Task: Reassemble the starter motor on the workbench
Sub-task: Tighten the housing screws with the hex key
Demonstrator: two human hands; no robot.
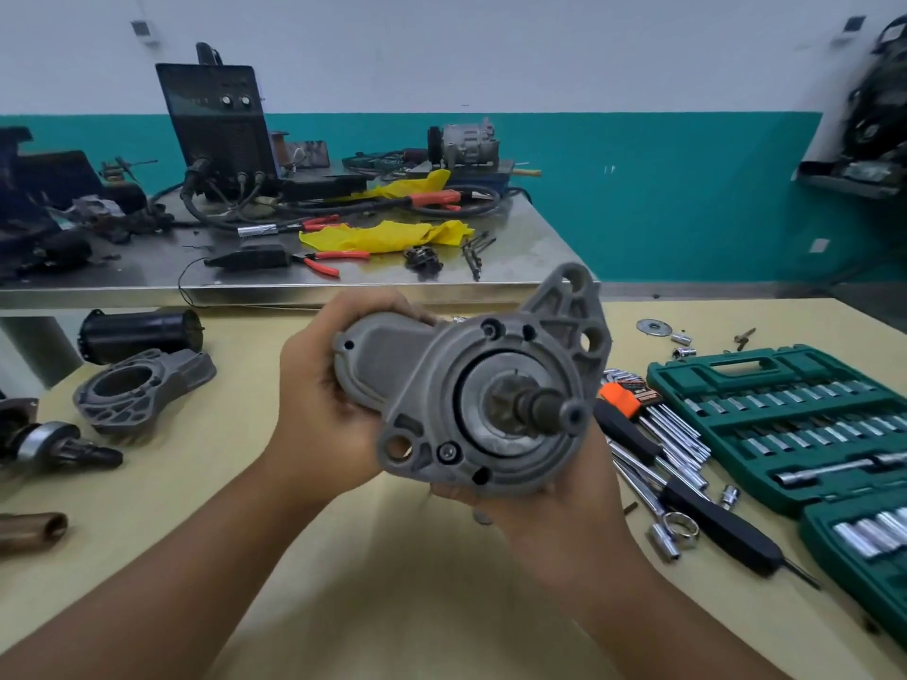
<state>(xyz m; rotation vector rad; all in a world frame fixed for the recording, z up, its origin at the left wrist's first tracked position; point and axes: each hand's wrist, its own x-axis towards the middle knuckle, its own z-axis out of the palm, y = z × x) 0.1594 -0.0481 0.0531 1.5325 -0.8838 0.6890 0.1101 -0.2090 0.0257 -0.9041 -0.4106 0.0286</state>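
Both hands grip starter (471, 385); socket set (785, 424) right.

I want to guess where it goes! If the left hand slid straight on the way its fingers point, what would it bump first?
The left hand grips the starter housing, fingers pointing up and right, away from the person. Going on, it would probably meet the steel table behind; depth is hard to judge.

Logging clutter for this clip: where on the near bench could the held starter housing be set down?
Bare tabletop lies between and below the forearms, under the starter housing held by the left hand and right hand. Another bare patch sits front left, near the brown tube. Crowded: the right side with the socket set case and loose wrenches.
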